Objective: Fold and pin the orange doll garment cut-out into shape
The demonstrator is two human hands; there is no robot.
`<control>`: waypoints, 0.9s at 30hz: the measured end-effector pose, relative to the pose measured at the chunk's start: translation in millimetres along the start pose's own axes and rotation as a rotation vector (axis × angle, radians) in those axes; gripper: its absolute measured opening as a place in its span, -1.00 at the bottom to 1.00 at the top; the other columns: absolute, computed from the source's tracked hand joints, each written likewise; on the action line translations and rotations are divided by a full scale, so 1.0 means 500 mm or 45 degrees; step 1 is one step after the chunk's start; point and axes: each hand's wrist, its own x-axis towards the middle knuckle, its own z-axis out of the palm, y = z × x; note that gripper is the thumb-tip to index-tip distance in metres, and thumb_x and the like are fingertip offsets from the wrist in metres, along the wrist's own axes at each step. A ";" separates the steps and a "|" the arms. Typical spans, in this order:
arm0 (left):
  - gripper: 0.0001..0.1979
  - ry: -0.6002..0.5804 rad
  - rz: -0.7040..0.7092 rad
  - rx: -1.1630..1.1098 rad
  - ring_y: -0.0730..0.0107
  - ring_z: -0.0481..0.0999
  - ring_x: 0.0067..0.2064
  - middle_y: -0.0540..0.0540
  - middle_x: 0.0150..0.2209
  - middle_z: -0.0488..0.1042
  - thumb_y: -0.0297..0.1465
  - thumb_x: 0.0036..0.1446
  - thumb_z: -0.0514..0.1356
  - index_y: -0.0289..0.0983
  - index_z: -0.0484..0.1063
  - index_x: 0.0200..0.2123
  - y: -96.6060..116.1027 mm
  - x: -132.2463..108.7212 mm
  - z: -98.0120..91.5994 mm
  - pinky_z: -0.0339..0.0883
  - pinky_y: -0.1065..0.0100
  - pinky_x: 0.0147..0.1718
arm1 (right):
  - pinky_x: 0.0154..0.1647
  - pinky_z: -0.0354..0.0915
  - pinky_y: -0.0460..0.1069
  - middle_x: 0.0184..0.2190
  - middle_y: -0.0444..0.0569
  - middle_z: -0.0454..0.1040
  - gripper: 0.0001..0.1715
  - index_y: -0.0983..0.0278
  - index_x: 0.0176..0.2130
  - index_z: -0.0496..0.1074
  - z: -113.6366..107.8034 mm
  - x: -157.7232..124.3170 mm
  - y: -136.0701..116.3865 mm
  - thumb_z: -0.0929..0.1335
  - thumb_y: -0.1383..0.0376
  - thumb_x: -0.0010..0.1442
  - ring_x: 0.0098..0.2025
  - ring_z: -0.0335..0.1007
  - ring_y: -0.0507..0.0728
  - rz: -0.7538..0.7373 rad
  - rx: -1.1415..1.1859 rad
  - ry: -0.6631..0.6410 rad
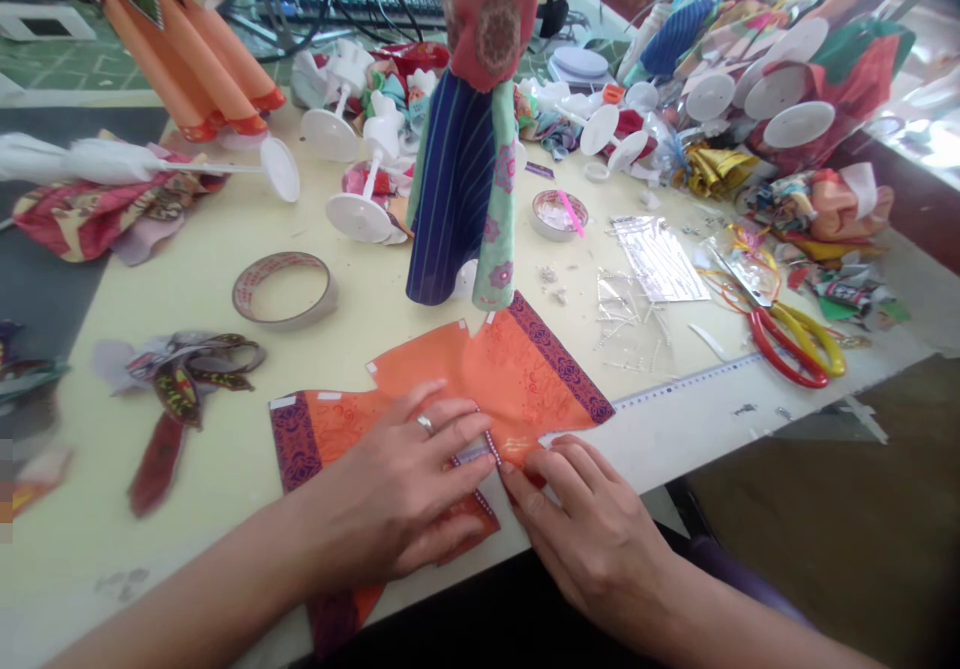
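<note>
Both hands are down on the work at the near edge of the surface (187, 279). The left hand (397, 479), with a ring on one finger, lies flat with its fingers close together, pressing on an orange printed cut-out (510, 374) shaped like a small robe, with purple patterned bands at its ends. The right hand (589, 539) is curved, its fingertips (525, 469) pinching a folded edge of the cut-out beside the left hand; the thumb's position is hard to tell. The cut-out lies partly over the surface edge, with small white tabs along its border.

Just beyond it stands a doll figure (465, 179) in a navy striped and green floral skirt, upright and almost touching the orange piece. A roll of clear tape (283, 289) lies to the left. White plastic doll stands (358, 217) lie tipped among fabric scraps further back. Red-and-yellow-handled scissors (795, 344) rest on the right, near a metal ruler (690, 384) along the front edge.
</note>
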 end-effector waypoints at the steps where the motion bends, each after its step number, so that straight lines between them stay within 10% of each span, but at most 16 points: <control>1: -0.70 0.013 0.001 0.001 0.13 0.31 0.06 -0.10 -0.01 0.40 -0.20 0.18 0.05 -0.17 0.36 -0.07 -0.001 0.000 0.001 0.06 -0.04 0.14 | -0.18 0.27 0.13 -0.28 0.09 0.34 -0.66 0.40 -0.10 0.39 0.000 -0.001 0.000 0.22 0.53 0.14 -0.23 0.23 0.18 0.002 0.001 -0.004; 27: -0.52 -0.166 -0.006 0.106 0.06 0.07 0.26 -0.18 0.23 0.16 -0.15 0.19 0.06 -0.22 0.22 0.13 -0.008 -0.005 0.002 -0.11 -0.10 0.18 | -0.11 0.28 0.13 -0.27 0.09 0.36 -0.65 0.41 -0.03 0.35 -0.006 -0.007 0.003 0.22 0.46 0.17 -0.20 0.26 0.18 -0.053 -0.007 0.021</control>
